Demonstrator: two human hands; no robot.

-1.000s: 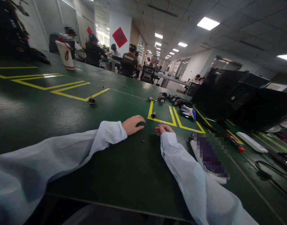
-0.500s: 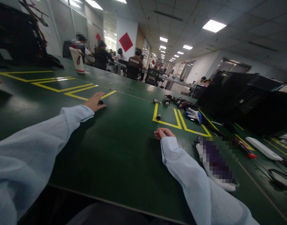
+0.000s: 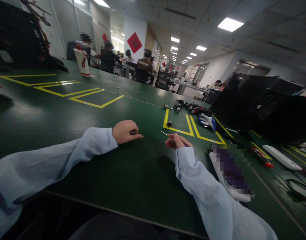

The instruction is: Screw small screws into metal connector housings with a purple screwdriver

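Holding 1 cap L-hand, 1 pin R-hand

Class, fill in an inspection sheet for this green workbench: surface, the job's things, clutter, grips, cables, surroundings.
Surface: green table with yellow tape outlines.
Job's things: small dark round part; thin metal pin; tiny dark bit on the table between the hands.
Clutter: small cylinder, gloves, pile of dark parts, red-handled screwdriver, white cup.
Grips: left hand shut on the round part; right hand pinching the pin.
Cables: black cable at the right edge.
Surroundings: black cases; seated people at far tables.
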